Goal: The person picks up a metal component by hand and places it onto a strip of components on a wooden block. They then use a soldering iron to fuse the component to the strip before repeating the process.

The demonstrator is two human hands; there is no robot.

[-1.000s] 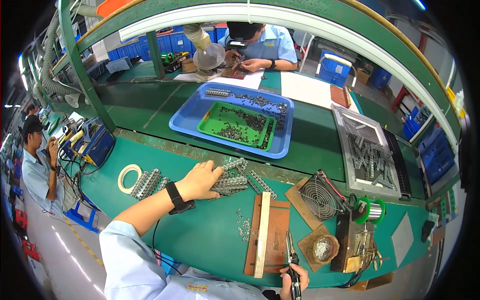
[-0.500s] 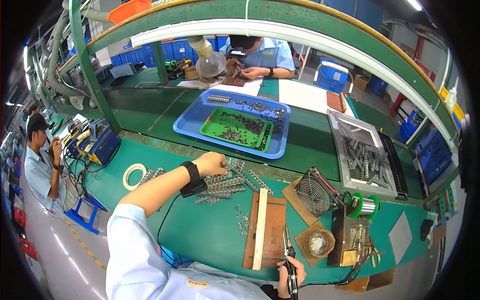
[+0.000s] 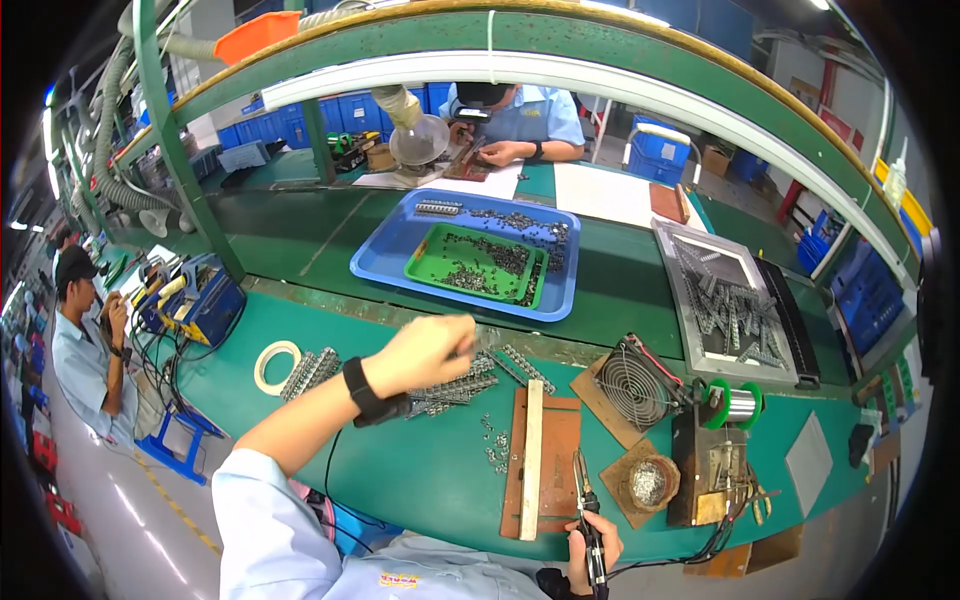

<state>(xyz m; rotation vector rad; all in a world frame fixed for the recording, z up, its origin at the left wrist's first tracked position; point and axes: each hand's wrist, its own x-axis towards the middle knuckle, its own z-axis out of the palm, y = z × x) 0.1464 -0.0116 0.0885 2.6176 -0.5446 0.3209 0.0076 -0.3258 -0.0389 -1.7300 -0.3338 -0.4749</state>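
My left hand [image 3: 435, 352] is raised over a heap of grey strips of small linked parts [image 3: 462, 388]. Its fingers are curled closed, and whatever they pinch is blurred and mostly hidden. A black strap [image 3: 362, 392] is round that wrist. At the bench's near edge my right hand [image 3: 594, 548] grips a soldering iron [image 3: 590, 530], its tip pointing up and away from me. Left of the iron lies a brown board [image 3: 556, 460] with a pale wooden bar [image 3: 532, 460] along it. Loose small metal parts [image 3: 497, 445] are scattered beside the board.
Right of the board are a round fan [image 3: 637, 388], a solder pot [image 3: 648, 483] and a solder wire spool [image 3: 738, 404]. A blue tray [image 3: 365, 265] holds a green tray [image 3: 412, 262] of tiny parts. A tape roll [image 3: 264, 372] lies left. Co-workers sit opposite and far left.
My left hand has lifted from the heap of strips and moved slightly right, its fingers now curled. The right hand keeps the soldering iron near the board. The view has shifted a little.
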